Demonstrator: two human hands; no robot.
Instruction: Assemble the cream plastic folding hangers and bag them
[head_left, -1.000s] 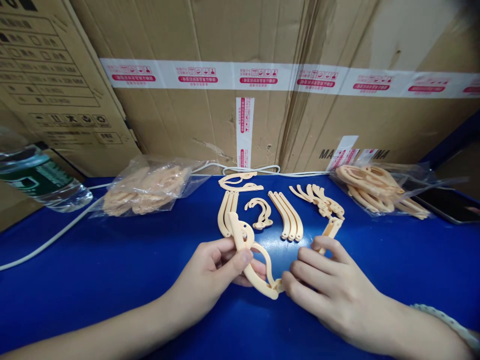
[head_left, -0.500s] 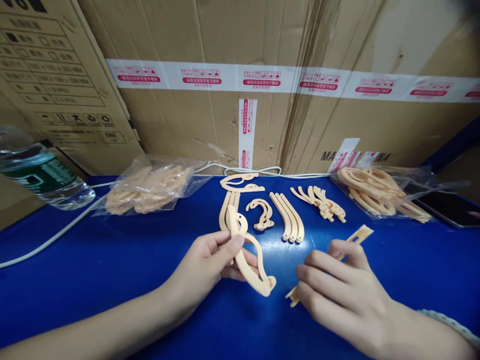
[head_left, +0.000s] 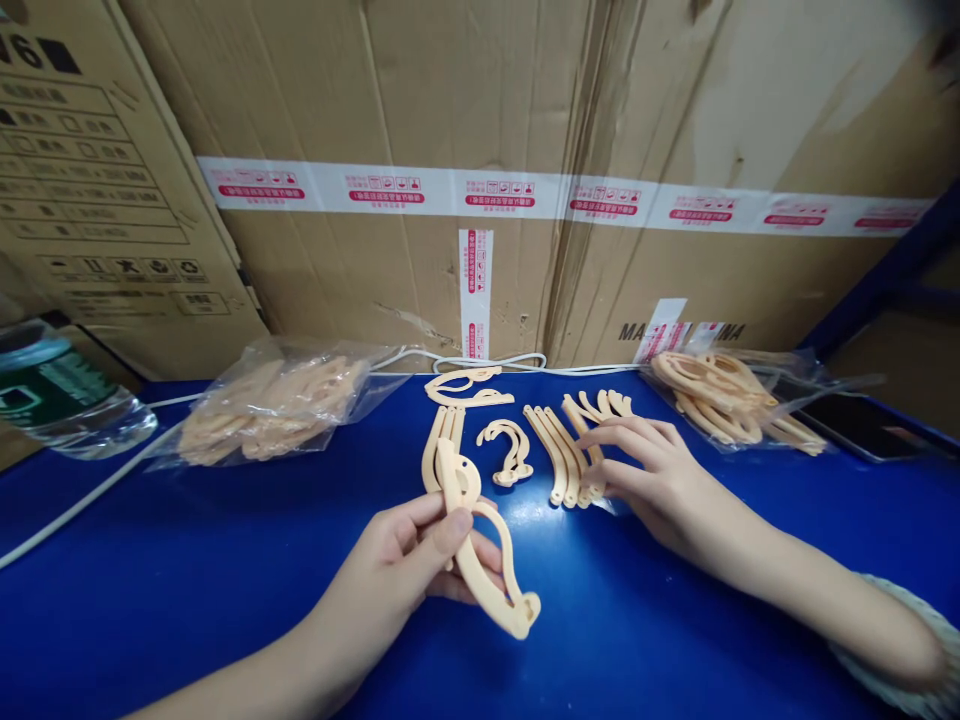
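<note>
My left hand is closed on a beige plastic folding-hanger piece, a curved arm with a second curved part joined at its lower end and a rounded eyelet near the top. At the row of slim curved hanger arms, my right hand has its fingers on one more hanger arm at the row's right end; the thumb is hidden. Between the hands lie hook pieces. Behind my left hand more curved arms are partly covered. Short curved pieces show just beyond my right fingers.
An open-looking hanger frame lies at the back. Clear bags of beige parts sit left and right. A water bottle, a white cable, a dark phone and tall cardboard boxes border the blue table.
My right hand has moved away from me to the row, bringing the hanger arm alongside the others. My left hand keeps its piece. The view has tilted slightly upward.
</note>
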